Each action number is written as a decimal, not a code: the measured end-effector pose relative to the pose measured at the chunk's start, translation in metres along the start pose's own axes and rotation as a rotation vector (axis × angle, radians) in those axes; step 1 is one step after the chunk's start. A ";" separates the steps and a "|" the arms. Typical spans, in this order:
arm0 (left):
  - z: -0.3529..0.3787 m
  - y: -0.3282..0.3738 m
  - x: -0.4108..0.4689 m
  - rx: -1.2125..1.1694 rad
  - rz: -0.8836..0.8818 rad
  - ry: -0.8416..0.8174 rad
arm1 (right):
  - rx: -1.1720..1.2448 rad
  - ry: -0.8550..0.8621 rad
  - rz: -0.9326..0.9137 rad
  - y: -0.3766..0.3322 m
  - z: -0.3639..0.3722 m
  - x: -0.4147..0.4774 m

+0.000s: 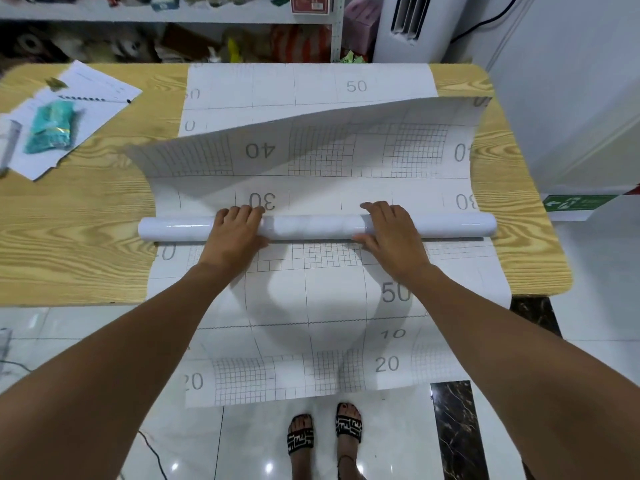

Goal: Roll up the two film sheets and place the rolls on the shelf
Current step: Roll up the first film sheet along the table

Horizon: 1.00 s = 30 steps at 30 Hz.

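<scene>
Both hands press down on one roll (317, 228) of film: the left hand (239, 233) and the right hand (389, 233) sit apart along the tube, fingers draped over its top and thumbs tucked on the near side, clamped on it loosely enough to turn it. That wide spacing probably keeps the tube straight as it takes up the upper sheet (311, 157), whose far end curls up in the air. Beneath it lies the second film sheet (329, 299), flat on the wooden bench (79, 216) with its near end hanging over the edge toward the floor (grid lines and numbers show on both). Papers (79, 109) and a teal packet (52, 128) lie at the far left corner, well apart from the film. Beyond the bench stands a cluttered shelf (173, 15); pale glossy tiles (415, 438) cover the floor.
</scene>
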<state>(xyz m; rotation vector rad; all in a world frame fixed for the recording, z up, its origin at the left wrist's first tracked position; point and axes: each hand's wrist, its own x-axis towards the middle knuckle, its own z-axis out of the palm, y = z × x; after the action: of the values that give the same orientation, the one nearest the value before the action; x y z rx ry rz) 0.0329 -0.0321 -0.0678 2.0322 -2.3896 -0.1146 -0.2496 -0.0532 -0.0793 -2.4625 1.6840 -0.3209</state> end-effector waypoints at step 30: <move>-0.002 -0.012 0.001 -0.081 0.073 -0.058 | -0.143 -0.010 -0.006 0.008 -0.004 0.016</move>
<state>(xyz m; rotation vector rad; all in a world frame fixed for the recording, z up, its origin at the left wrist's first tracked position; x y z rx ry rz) 0.0443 -0.0348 -0.0666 1.9309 -2.4464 -0.2681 -0.2522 -0.0709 -0.0756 -2.5646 1.7536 -0.1949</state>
